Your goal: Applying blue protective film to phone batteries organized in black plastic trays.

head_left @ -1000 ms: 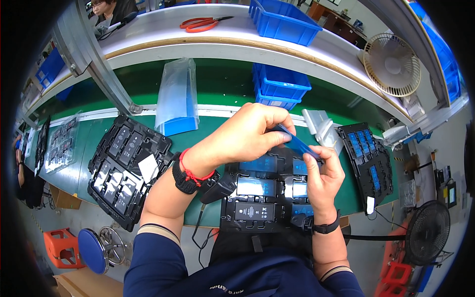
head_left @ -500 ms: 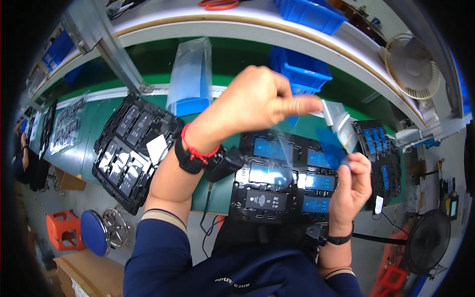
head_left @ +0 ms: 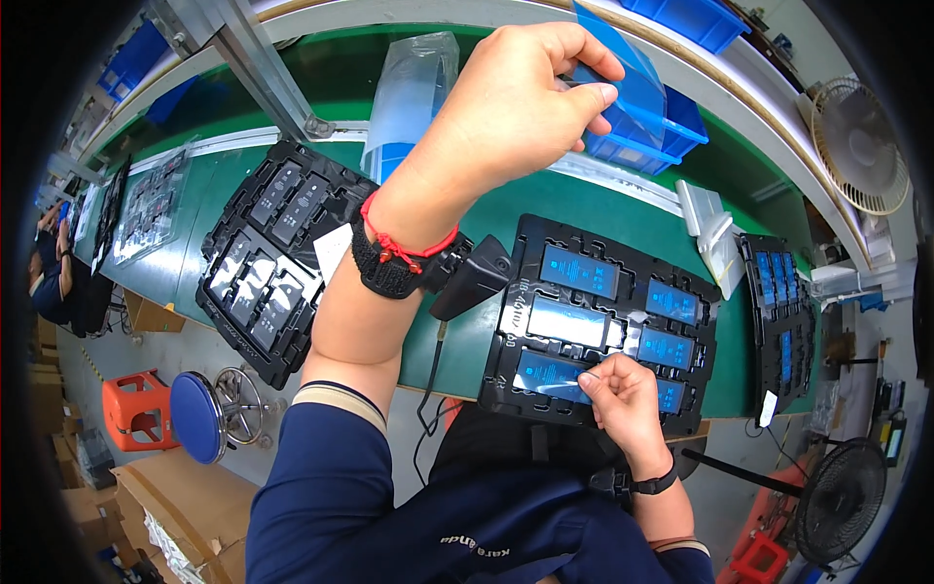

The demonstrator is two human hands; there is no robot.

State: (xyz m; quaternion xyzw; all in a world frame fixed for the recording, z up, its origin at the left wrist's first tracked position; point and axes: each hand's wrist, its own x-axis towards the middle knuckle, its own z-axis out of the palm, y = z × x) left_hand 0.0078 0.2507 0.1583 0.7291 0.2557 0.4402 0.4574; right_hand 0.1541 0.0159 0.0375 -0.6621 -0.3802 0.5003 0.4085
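My left hand [head_left: 530, 102] is raised over the far side of the bench, thumb and fingers closed on a translucent blue film sheet [head_left: 637, 92]. Lower down, my right hand [head_left: 623, 397] pinches the right end of a blue film [head_left: 547, 376] that lies over the near-left battery in a black tray [head_left: 506, 331]. Other flat batteries sit in the tray's pockets; several look blue. Glare whitens the middle-left battery [head_left: 566, 319]. A black device [head_left: 474, 277] with a cable is beside my left wrist.
A second black tray [head_left: 229, 292] with dark batteries stands left, a third [head_left: 769, 331] with blue ones at right. Blue bins [head_left: 681, 131] and a clear plastic bag [head_left: 418, 88] are at the back. White folded sheets [head_left: 715, 238] lie near the right tray.
The blue film formerly by my right hand is gone from there. My left hand has risen and now holds blue film. My right hand has come down-left; the near-left battery, dark before, now looks blue.
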